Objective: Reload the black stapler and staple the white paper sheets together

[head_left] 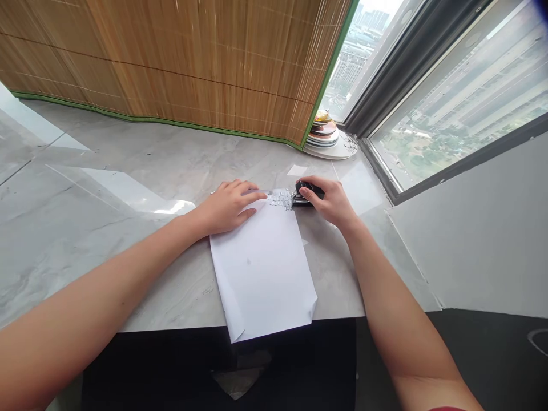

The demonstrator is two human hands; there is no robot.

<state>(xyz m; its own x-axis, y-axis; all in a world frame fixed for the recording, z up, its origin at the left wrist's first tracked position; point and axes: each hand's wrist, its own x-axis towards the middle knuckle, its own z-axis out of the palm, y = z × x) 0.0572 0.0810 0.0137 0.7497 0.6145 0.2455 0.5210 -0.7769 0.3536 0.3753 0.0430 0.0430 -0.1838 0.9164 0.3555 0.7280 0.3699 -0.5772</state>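
A white stack of paper lies on the marble-patterned ledge, its lower end jutting past the front edge. Spread across its upper left is my left hand, fingers apart and resting flat on the sheet. My right hand is closed around a black stapler, thumb on its top. The stapler's front end meets the paper's upper right edge; the jaw contact is too small to make out. Many metal staples crowd the top of the paper between both hands. A thin clear strip shows behind my left fingers.
A bamboo blind with green edging hangs along the back. Stacked plates stand in the corner beside the window frame. A small paper scrap lies behind the stapler. A dark surface is below the ledge's front edge.
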